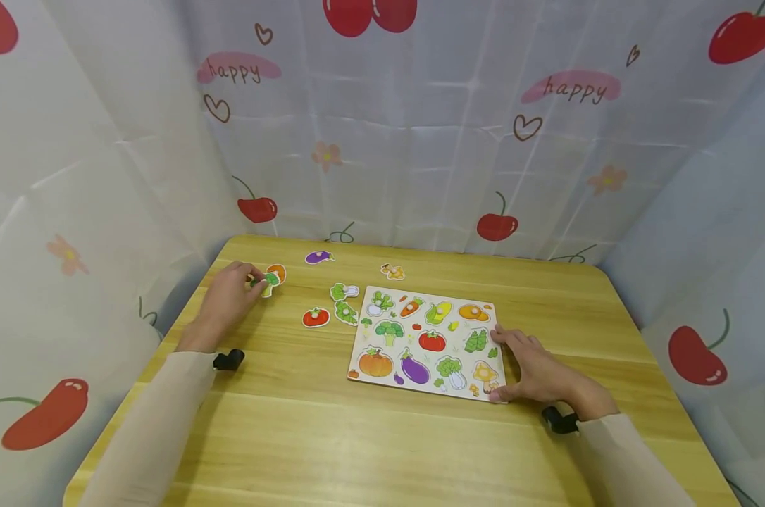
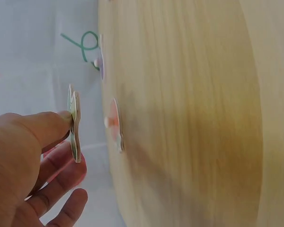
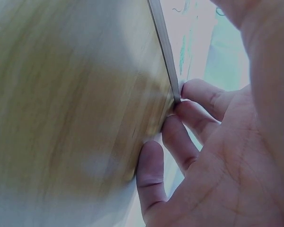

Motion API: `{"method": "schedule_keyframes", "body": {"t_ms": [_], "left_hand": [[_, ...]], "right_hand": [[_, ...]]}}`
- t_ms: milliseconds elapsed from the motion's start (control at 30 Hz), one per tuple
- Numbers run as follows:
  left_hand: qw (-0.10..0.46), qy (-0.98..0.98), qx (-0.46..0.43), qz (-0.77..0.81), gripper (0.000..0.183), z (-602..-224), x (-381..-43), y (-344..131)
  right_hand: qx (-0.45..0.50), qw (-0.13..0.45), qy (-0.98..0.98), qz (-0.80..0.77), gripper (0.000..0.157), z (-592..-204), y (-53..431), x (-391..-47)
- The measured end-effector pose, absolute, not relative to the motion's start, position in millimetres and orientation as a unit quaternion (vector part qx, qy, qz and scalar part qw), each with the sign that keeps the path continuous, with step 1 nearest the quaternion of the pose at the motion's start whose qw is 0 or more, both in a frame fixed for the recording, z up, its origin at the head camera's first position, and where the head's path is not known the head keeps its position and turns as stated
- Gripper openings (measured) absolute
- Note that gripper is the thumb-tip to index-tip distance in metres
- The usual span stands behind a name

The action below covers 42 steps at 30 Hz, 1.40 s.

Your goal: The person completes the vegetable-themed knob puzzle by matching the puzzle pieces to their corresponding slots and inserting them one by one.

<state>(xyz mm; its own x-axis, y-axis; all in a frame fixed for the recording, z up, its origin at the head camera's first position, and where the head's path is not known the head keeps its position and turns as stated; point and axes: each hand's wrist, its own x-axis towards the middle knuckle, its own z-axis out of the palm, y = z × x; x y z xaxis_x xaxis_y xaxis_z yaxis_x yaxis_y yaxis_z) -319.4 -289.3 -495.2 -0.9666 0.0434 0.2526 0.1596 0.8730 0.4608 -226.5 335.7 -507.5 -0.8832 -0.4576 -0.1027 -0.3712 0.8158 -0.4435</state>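
My left hand (image 1: 227, 299) pinches a broccoli puzzle piece (image 1: 269, 282) between thumb and fingers at the table's far left. In the left wrist view that piece (image 2: 75, 125) is seen edge-on, raised off the table. Just behind it lies an orange knobbed piece (image 1: 277, 270), partly hidden. My right hand (image 1: 544, 373) touches the right edge of a vegetable puzzle board (image 1: 353, 352), thumb on the near corner and fingers extended along the side. In the right wrist view, fingertips (image 3: 151, 153) rest at the board's edge and the tabletop.
Loose pieces lie between the left hand and the board: a tomato (image 1: 315, 317), a bok choy (image 1: 344, 291) and a green pod-like piece (image 1: 345, 313). Farther back are an eggplant (image 1: 318, 258) and a mushroom (image 1: 393, 272). A printed curtain (image 1: 408, 183) borders the wooden table (image 1: 332, 436).
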Motion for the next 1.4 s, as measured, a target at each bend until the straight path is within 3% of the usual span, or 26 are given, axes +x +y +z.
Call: {"method": "schedule_keyframes", "body": {"t_ms": [567, 1400], "left_hand": [[0.139, -0.945, -0.128, -0.266, 0.016, -490.9, -318.4, -235.8], [0.119, -0.934, -0.207, -0.265, 0.015, -495.7, -310.4, -170.5]], "right_hand": [[-0.220, 0.101, 0.947, -0.211, 0.127, -506.9, 335.2, -227.0], [-0.217, 0.106, 0.945, -0.219, 0.126, -505.1, 334.4, -224.5]]}}
